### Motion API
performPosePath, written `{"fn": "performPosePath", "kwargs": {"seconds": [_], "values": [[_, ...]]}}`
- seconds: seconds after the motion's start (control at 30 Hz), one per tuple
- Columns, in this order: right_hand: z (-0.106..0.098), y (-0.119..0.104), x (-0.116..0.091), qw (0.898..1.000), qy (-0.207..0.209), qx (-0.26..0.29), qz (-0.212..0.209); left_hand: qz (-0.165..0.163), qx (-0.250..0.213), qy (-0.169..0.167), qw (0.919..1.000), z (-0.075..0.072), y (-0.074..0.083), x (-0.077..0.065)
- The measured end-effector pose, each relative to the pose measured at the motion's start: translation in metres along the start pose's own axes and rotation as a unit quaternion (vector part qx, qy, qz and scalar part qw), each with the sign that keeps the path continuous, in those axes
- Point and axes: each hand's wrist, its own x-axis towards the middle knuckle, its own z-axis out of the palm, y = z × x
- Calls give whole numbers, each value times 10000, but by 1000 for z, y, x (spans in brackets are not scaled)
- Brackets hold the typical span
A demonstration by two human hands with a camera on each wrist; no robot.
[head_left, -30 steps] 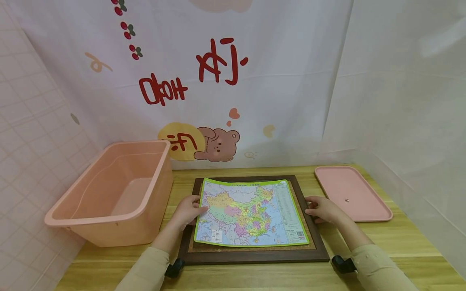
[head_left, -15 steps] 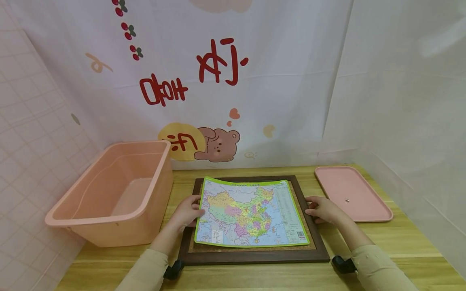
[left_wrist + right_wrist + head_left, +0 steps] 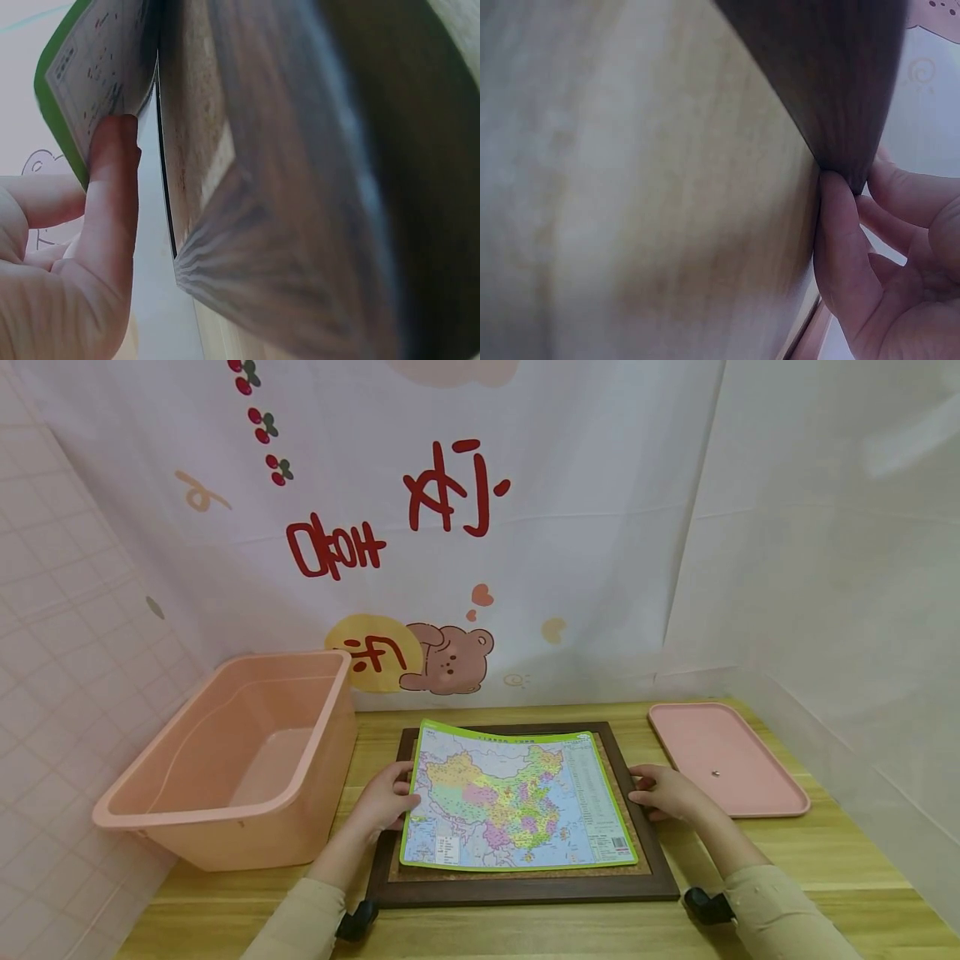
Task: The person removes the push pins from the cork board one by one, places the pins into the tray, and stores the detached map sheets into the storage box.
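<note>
Map (image 3: 495,802) lies on the framed board (image 3: 525,891) near the table's (image 3: 817,885) back edge, left side raised. My left grip (image 3: 386,797) pinches that side; my right grip (image 3: 669,791) holds the board's right edge.

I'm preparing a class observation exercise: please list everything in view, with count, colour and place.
Map: 1, multicoloured, green-bordered, over the frame
Frame: 1, dark brown, table centre
Panel: 1, brown, inside the frame, mostly hidden
Tub: 1, pink, table's left
Tray: 1, pink, table's right
Small shiny thing: 1, silvery, on the tray
Table: 1, yellowish brown, beneath these
Wall coverings: count unclear, white, partly printed, behind and beside the table
Wrist pieces: 2, black, one per wrist
Sleeves: 2, beige, one per arm
Left hand: 1, bare, pinching the map's left edge
Right hand: 1, bare, gripping the frame's right edge
</note>
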Motion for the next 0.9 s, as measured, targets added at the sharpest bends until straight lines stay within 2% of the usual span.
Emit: {"fn": "performPosePath", "kwargs": {"seconds": [0.9], "values": [[0, -1, -1, 10000, -11, -67, 45, 191, -182, 124, 9996, 1, 0, -6]]}}
